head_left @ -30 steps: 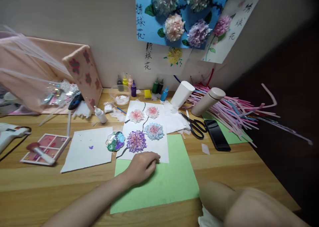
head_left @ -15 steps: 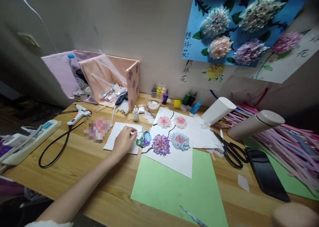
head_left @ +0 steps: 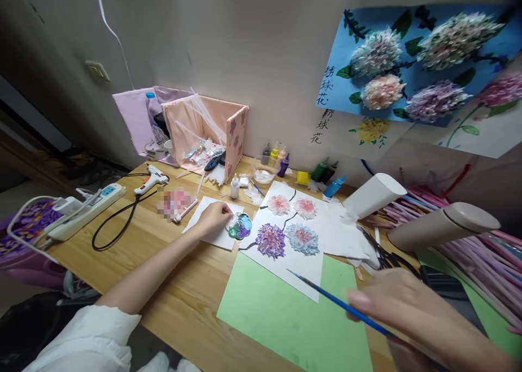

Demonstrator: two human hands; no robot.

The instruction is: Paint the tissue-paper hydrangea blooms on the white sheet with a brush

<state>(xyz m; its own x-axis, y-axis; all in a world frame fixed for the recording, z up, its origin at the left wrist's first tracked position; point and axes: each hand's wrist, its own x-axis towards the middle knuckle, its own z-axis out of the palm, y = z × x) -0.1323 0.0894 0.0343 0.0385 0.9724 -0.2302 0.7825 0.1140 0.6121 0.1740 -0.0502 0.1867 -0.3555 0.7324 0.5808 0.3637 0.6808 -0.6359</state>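
My right hand is closed around a blue-handled paintbrush, its tip pointing left over the lower part of the white paper. On that white paper are several fluffy flowers: two pink, one purple and one pale blue with a pink middle, with dark painted stems. My left hand rests over a white pad, fingers bent and pinched at the left rim of a small round paint palette smeared with green, blue and purple. A green sheet lies beneath the paper.
Paint bottles line the wall. At right are a white cup-like container, a beige bottle, scissors, a phone and pipe cleaners. A glue gun and power strip lie left.
My right hand has come into clear view from the lower right, bringing the paintbrush up over the white paper. The view has shifted left. My left hand stays by the palette.
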